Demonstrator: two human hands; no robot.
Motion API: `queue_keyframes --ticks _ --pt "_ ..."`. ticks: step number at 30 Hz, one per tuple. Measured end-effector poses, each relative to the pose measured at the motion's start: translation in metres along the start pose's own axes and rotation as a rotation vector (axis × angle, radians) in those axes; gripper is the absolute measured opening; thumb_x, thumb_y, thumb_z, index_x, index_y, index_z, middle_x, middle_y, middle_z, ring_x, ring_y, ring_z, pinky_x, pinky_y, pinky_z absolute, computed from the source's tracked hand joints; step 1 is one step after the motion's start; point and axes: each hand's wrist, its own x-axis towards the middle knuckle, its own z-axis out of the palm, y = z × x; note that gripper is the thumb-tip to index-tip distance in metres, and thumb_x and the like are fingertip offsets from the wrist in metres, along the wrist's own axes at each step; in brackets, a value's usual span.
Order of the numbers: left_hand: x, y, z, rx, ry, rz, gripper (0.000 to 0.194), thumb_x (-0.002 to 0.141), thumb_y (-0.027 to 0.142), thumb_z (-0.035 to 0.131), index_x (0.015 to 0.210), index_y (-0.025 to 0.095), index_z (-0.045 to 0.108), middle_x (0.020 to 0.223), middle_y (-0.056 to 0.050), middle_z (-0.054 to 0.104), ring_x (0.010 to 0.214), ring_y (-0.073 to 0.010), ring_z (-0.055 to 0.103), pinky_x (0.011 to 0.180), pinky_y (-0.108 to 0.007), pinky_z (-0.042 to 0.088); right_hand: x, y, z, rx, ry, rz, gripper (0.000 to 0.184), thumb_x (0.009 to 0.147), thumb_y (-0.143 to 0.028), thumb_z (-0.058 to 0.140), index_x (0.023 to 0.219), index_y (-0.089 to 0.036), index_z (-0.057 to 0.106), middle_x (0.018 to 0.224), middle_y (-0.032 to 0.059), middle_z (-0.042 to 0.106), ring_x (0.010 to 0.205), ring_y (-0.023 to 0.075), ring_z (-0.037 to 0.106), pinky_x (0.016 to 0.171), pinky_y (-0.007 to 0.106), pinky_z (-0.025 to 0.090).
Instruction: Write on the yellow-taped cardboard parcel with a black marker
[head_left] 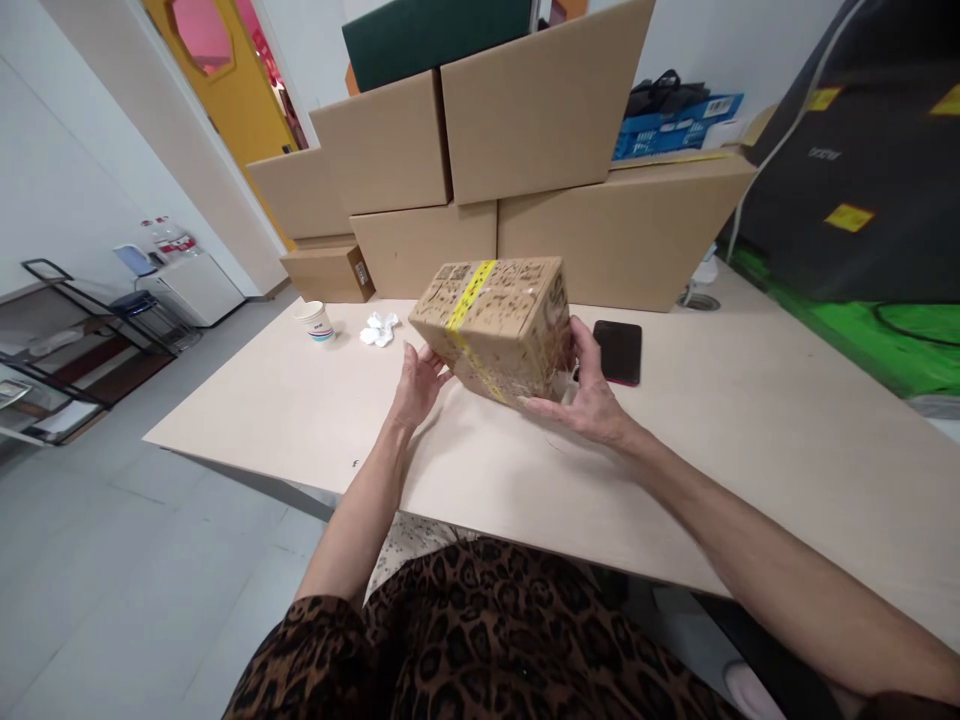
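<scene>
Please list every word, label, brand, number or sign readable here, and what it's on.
Nothing reads clearly enough to quote.
Taped box: printed marks, blurred.
Paper cup: print too small.
Blue box: pale lettering, too small.
Small box: label too small.
Black panel: pale lettering, blurred; yellow stickers, unreadable.
Bottles: red labels, too small.

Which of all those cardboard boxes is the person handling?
The box with yellow tape across its top, between the left hand and right hand. Dark marks cover it; the other boxes stand behind, plainer and untouched.
</scene>
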Motion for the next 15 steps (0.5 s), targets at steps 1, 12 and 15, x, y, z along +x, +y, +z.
queue_keyframes --ticks 1,12,15 --pt "0.001 0.000 -0.002 -0.028 0.000 -0.032 0.085 0.075 0.097 0.048 0.113 0.025 0.072 0.130 -0.012 0.072 0.139 -0.0386 0.053 0.110 -0.056 0.046 0.001 0.002 -0.002 -0.037 -0.022 -0.029 0.125 0.068 -0.071 0.085 0.166 -0.040 0.013 0.172 0.0103 0.020 0.160 0.0427 0.020 0.130 0.066 0.019" --pt "0.004 -0.003 -0.015 -0.081 0.011 0.002 0.080 0.084 0.090 0.048 0.126 0.026 0.070 0.131 -0.010 0.073 0.145 -0.0375 0.051 0.112 -0.054 0.050 -0.001 0.014 -0.003 -0.277 -0.157 -0.228 0.112 0.083 -0.055 0.077 0.166 -0.045 0.003 0.175 0.0057 0.016 0.160 0.0453 0.018 0.129 0.075 0.011" --pt "0.005 -0.005 -0.019 -0.111 -0.030 -0.072 0.078 0.083 0.089 0.051 0.123 0.025 0.071 0.124 -0.011 0.076 0.141 -0.0380 0.056 0.110 -0.056 0.052 -0.003 0.017 -0.002 -0.289 -0.134 -0.258 0.093 0.092 -0.045 0.069 0.164 -0.050 0.013 0.178 -0.0007 0.009 0.162 0.0428 0.015 0.128 0.074 0.014"
